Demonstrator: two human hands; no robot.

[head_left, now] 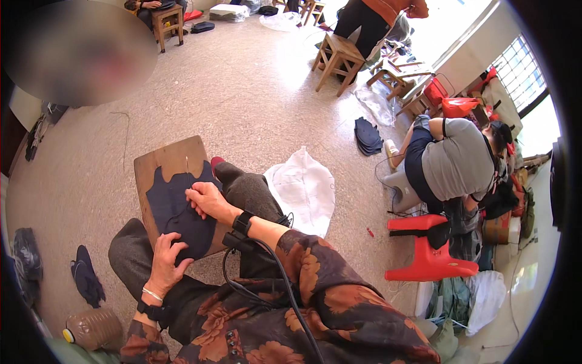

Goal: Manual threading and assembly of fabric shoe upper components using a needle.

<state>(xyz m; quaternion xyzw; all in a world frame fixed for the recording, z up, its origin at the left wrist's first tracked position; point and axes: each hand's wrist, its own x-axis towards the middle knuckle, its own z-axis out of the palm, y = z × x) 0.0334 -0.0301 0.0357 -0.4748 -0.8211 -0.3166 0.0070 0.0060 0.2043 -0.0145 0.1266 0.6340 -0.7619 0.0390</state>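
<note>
Firstly, we note that the speckled beige floor [200, 103] lies beneath the whole work area; anything that slides off the lap would land there and could pick up dirt.

The flat brown wooden board [179, 151] serves as our desk and rests across the seated person's legs. We judge this support to be only as steady as the knees: a shifted leg could tip it and carry the work sideways.

The thin white cloth sheet [301, 191] is spread on the floor just beside the person's right leg. A foot set down there could snag it.

The dark blue, curve-edged fabric piece [170, 203] lies on the board, between and under the hands. We see no clamp on it; should the holding pressure ease, the fabric could creep or crease.

The long black cable [293, 301] runs over the lap near the right forearm. If it caught on the sleeve or board edge, it could jerk the arm.

The left hand [162, 264] rests at the fabric's lower edge, thumb spread from the fingers. The right hand [205, 202] is closed in a pinch over the fabric; we cannot tell what is held. If it is something pointed, a slip could prick a finger.
</note>
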